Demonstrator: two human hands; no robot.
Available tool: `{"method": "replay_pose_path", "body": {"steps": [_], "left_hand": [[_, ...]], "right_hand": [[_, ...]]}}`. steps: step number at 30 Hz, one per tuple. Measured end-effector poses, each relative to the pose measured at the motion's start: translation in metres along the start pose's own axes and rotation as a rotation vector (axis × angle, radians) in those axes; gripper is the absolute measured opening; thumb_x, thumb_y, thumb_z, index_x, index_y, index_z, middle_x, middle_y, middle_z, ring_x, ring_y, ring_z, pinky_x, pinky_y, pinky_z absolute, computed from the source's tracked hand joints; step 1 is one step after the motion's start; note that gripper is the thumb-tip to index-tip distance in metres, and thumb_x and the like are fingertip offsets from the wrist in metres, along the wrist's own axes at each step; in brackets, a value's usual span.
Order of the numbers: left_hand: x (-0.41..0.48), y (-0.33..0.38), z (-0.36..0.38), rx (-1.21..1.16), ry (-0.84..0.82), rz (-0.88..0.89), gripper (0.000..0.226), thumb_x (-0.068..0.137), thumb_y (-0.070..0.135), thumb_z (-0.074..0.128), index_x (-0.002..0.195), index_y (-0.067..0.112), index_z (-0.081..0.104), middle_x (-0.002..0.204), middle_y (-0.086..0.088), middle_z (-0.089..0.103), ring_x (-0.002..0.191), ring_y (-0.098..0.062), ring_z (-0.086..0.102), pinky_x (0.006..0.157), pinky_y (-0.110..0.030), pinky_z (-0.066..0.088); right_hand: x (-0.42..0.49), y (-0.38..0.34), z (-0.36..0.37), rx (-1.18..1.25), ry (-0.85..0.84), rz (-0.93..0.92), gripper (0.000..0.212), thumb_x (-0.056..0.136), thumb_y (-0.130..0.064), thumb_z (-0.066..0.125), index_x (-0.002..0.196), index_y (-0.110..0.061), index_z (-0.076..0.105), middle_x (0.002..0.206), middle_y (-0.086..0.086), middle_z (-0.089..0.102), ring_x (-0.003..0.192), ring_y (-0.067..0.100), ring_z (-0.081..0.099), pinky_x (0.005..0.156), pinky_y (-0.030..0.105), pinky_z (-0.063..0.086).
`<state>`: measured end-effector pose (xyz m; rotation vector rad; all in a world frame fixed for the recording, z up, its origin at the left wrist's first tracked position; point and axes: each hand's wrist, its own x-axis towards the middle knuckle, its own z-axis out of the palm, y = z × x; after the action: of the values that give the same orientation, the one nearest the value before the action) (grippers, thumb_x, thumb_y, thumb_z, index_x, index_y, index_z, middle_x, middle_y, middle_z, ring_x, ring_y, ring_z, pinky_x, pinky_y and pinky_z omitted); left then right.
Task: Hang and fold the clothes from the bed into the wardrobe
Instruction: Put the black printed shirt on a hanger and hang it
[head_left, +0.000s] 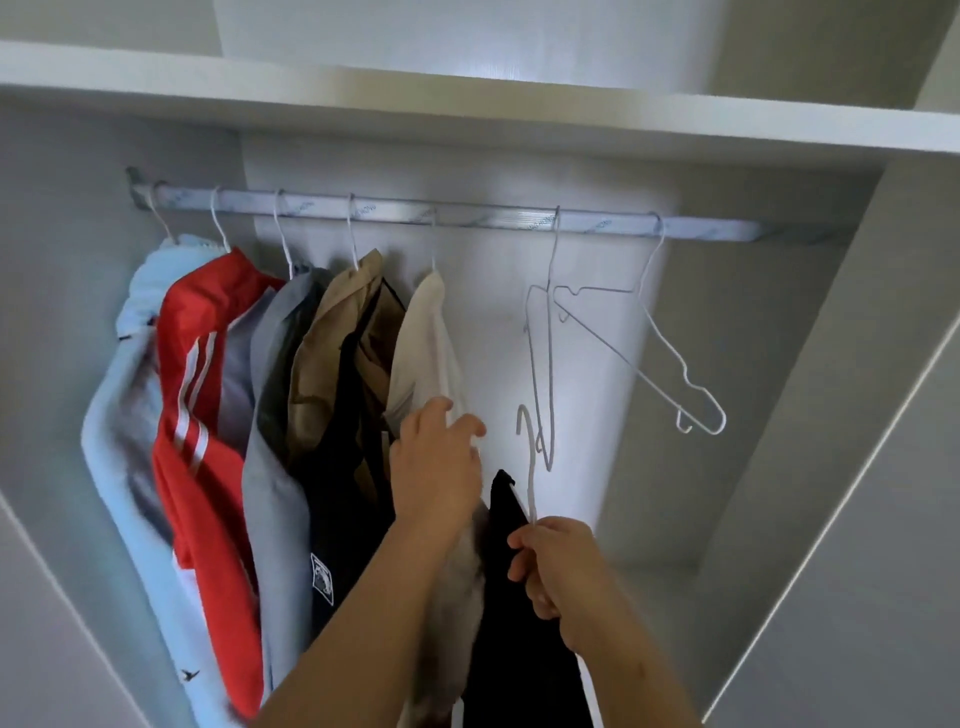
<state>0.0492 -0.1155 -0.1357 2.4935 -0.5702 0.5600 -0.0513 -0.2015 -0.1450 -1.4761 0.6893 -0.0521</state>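
Observation:
Inside the wardrobe a silver rail (467, 215) carries several hung garments: light blue (119, 395), red with white stripes (200, 374), grey-blue (275, 467), tan (337, 332) and a cream shirt (426, 343). My left hand (436, 467) reaches up and touches the cream shirt's lower edge, fingers loosely bent. My right hand (558, 566) pinches the neck of a white wire hanger (529, 457) that bears a black garment (519, 597), held below the rail with its hook pointing up.
Two empty white wire hangers (543, 364) (654, 353) hang on the rail's right half. A white shelf (519, 111) spans above the rail. The wardrobe's grey side walls (810, 415) close in left and right. Bare rail lies between the cream shirt and the empty hangers.

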Motion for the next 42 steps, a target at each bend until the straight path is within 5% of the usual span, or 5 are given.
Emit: {"method": "replay_pose_path", "body": {"steps": [6,12,30,39,42], "left_hand": [[0.054,-0.028,0.013,0.048,-0.073,-0.026,0.038,0.087,0.019,0.057,0.122,0.032,0.049,0.148,0.003,0.018,0.131,-0.021,0.028,0.100,-0.037,0.041],[0.094,-0.050,-0.001,-0.119,-0.171,-0.139,0.020,0.093,0.021,0.046,0.106,0.028,0.059,0.123,0.005,0.046,0.095,-0.013,0.050,0.075,-0.026,0.044],[0.187,-0.051,0.028,-0.388,-0.057,-0.114,0.030,0.089,0.013,0.047,0.113,0.031,0.054,0.123,0.002,0.048,0.105,-0.019,0.050,0.078,-0.029,0.042],[0.188,-0.047,0.042,-0.496,0.063,-0.166,0.034,0.087,0.006,0.048,0.111,0.029,0.056,0.125,0.005,0.051,0.110,-0.019,0.049,0.089,-0.030,0.043],[0.181,-0.048,0.039,-0.525,0.036,-0.183,0.042,0.087,0.003,0.047,0.118,0.031,0.053,0.130,0.006,0.049,0.116,-0.018,0.047,0.095,-0.031,0.041]], "right_hand": [[0.040,-0.032,0.031,0.069,0.022,-0.037,0.021,0.090,0.001,0.042,0.073,-0.003,0.054,0.049,0.009,0.053,0.026,0.010,0.028,0.031,0.014,0.020],[0.074,-0.068,0.033,0.127,0.063,-0.110,0.018,0.088,0.002,0.044,0.073,-0.001,0.054,0.045,0.007,0.054,0.026,0.010,0.030,0.031,0.013,0.021],[0.167,-0.233,0.047,0.279,-0.081,-0.305,0.025,0.092,0.000,0.029,0.075,-0.001,0.049,0.038,0.005,0.054,0.024,0.006,0.031,0.028,0.010,0.021],[0.215,-0.212,0.056,0.177,-0.067,-0.256,0.019,0.093,-0.005,0.040,0.080,-0.007,0.055,0.043,0.001,0.060,0.027,0.008,0.040,0.030,0.013,0.029],[0.214,-0.200,0.056,-0.040,0.032,-0.379,0.019,0.095,-0.014,0.043,0.082,-0.014,0.056,0.063,0.002,0.066,0.048,0.010,0.053,0.047,0.020,0.044]]}}
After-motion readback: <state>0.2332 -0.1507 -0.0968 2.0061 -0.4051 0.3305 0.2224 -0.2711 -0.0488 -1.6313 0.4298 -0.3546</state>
